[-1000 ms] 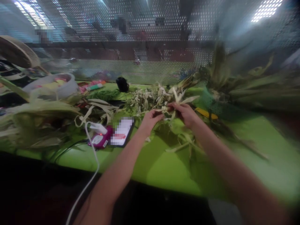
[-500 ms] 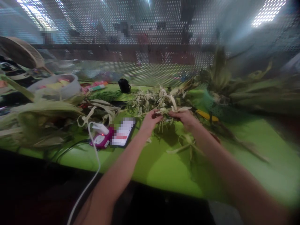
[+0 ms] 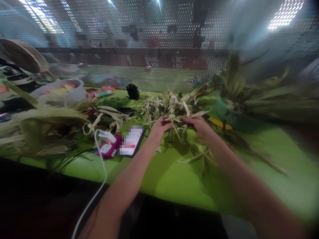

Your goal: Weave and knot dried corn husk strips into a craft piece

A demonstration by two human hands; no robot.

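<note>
Both my hands are stretched out over a green table. My left hand and my right hand each pinch one side of a small bunch of pale dried leaf strips, held just above the table. Thin strands hang down from the bunch between the hands. Behind the bunch lies a loose heap of the same pale leaves. More strips lie on the table under my right forearm.
A phone and a pink power bank with a white cable lie left of my left arm. Corn husks pile up at the left, a white bowl behind them. Green stalks fill the right. A perforated screen backs the table.
The hands have dropped slightly toward the table with the bunch and stayed close together. Strands now hang lower between them.
</note>
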